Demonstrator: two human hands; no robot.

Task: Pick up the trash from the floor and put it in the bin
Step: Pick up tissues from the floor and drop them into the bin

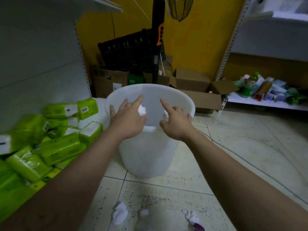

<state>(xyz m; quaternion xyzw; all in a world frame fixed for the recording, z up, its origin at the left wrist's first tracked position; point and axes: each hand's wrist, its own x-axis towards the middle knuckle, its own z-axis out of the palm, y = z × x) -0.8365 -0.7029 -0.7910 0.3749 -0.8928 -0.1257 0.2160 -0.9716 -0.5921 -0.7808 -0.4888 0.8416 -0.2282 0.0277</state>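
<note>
A white translucent bin (146, 157) stands on the tiled floor in front of me. Both hands hover over its open mouth. My left hand (128, 117) has its fingers spread and straight, and a crumpled white tissue (142, 110) hangs loose beside its thumb, over the opening. My right hand (176, 120) has its index finger stretched out and its thumb apart. A small white scrap (166, 113) shows between them, not pinched. More trash lies on the floor near me: a white wad (119, 212), a smaller wad (144, 212), and a white wad with a purple piece (193, 219).
Green tissue packs (55, 147) are piled at the left, against a grey shelf unit. Cardboard boxes (200, 95) and a black crate (126, 52) stand behind the bin. A low white shelf (266, 104) with bottles is at the right. A thin cable (236, 147) runs across the tiles.
</note>
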